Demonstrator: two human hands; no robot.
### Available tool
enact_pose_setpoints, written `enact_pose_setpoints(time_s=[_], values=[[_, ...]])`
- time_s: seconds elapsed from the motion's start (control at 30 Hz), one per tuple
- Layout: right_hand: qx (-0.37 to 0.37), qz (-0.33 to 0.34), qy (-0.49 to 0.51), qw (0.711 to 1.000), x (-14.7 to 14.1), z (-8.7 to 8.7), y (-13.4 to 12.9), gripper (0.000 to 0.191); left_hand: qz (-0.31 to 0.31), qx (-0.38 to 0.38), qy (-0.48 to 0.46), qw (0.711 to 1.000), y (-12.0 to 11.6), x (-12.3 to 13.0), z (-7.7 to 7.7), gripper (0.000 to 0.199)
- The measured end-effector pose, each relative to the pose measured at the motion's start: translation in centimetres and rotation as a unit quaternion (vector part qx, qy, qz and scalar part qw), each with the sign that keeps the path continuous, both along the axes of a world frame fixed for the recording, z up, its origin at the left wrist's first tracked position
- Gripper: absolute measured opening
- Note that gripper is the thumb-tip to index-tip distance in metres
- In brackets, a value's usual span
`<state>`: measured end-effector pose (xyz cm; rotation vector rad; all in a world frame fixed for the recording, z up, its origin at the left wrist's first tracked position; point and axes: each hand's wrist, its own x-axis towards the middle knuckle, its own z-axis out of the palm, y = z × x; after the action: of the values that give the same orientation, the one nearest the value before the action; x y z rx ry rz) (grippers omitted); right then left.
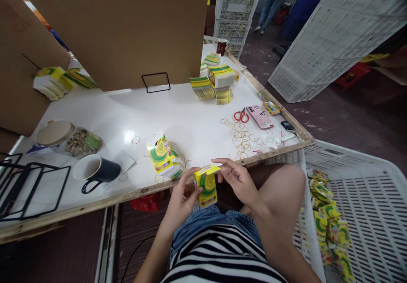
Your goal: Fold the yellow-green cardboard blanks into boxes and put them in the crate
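Observation:
Over my lap, just off the table's front edge, I hold a small yellow and green box [208,186] upright. My left hand [184,196] is closed around its left side, thumb on the front panel. At the box's top right corner, the fingers of my right hand [238,180] are bent and pinch the top flap. A stack of flattened matching boxes [164,158] lies on the table just beyond my left hand, its top one showing a green swirl.
Rubber bands [242,141] lie scattered near red-handled scissors [241,115] and a pink phone [260,116]. Further back stand bundled flat boxes [219,77]. At left are a dark mug [103,168] and a black wire rack [34,189]. A white crate [365,177] holding yellow packs sits at right.

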<state>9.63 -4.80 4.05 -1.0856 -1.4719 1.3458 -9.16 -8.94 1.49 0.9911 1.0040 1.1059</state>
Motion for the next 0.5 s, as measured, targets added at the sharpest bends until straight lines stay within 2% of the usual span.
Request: enact_pose_setpoints(time_s=[0.1,0.17,0.33,0.5], values=[[-0.059,0.066,-0.003,0.996,0.05,0.29,-0.1,0.036,0.017,0.016,0.042,0.999,0.06,0.17,0.22,0.047],[-0.064,0.081,-0.021,0.994,0.0,0.12,-0.11,0.035,0.014,0.023,0.055,0.998,0.01,0.12,0.37,0.046],[-0.037,0.051,-0.111,0.992,-0.23,-0.61,-0.05,0.034,-0.056,0.029,0.04,0.997,-0.32,-0.16,0.56,0.05],[-0.033,0.059,-0.122,0.99,-0.62,-0.47,-0.11,0.037,-0.05,0.021,0.016,0.998,-0.33,-0.09,0.53,0.052]])
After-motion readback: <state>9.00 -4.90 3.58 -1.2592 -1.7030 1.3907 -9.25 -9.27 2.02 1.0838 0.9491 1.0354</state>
